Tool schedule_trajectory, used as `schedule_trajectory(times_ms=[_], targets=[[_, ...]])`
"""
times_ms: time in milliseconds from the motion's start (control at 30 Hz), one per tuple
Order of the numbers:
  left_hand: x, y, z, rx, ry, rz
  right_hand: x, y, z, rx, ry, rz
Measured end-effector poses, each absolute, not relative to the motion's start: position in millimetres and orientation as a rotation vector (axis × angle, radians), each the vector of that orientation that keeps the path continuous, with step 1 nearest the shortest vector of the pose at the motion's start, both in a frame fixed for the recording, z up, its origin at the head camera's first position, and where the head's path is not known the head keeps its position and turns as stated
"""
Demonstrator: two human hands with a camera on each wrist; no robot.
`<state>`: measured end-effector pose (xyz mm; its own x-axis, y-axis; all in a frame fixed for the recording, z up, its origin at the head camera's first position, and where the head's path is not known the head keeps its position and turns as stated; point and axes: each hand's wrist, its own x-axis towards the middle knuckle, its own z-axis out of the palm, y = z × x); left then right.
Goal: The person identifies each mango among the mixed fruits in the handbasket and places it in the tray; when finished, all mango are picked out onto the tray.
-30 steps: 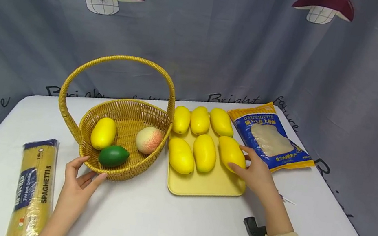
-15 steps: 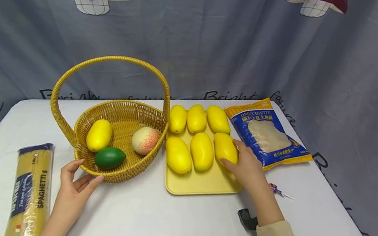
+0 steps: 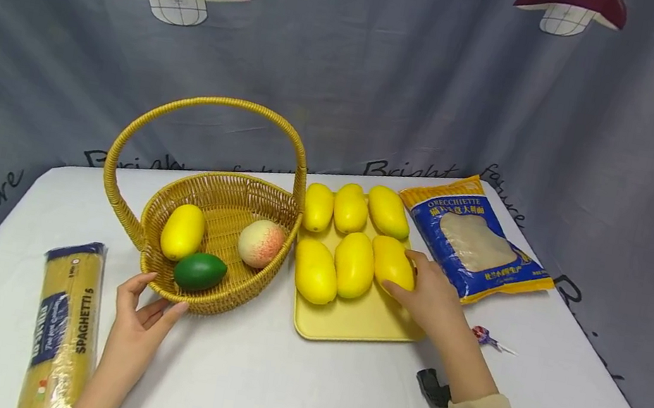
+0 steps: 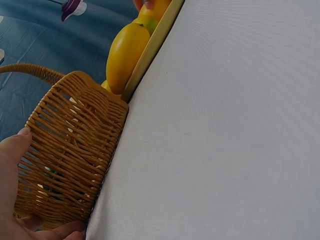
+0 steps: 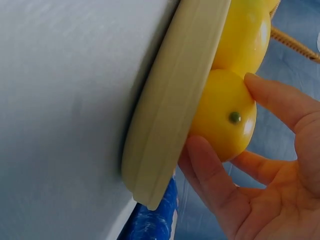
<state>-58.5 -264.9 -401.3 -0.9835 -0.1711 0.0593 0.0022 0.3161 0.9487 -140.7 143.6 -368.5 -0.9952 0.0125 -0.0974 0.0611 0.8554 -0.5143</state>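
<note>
On the yellow tray (image 3: 359,325), several yellow mangoes lie in two rows. My right hand (image 3: 430,297) grips the front-right mango (image 3: 392,263), thumb on one side and fingers on the other. That mango rests on the tray against the middle mango (image 3: 353,265), as the right wrist view also shows. My left hand (image 3: 136,320) holds the near side of the wicker basket (image 4: 75,150), thumb and fingers spread along its wall. Inside the basket lie a yellow mango (image 3: 183,232), a dark green oval fruit (image 3: 200,272) and a peach (image 3: 261,243).
A spaghetti pack (image 3: 65,327) lies left of my left hand. Behind my right hand is a blue orecchiette bag (image 3: 475,240). A lollipop (image 3: 482,336) and a black curved object (image 3: 432,388) lie near my right forearm. The basket's tall handle (image 3: 221,102) arches upward.
My right hand has shifted the front-right mango leftward, closing the gap to the middle mango. My left hand stays at the basket. The head view swings slightly and returns.
</note>
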Motion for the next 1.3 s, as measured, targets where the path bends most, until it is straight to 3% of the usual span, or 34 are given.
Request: schedule_trajectory(times_ms=[1300], targets=[[-58,-267,-400,0.17,-2.428,-1.746,-143,140,-366,0.054,2.926,-0.841]])
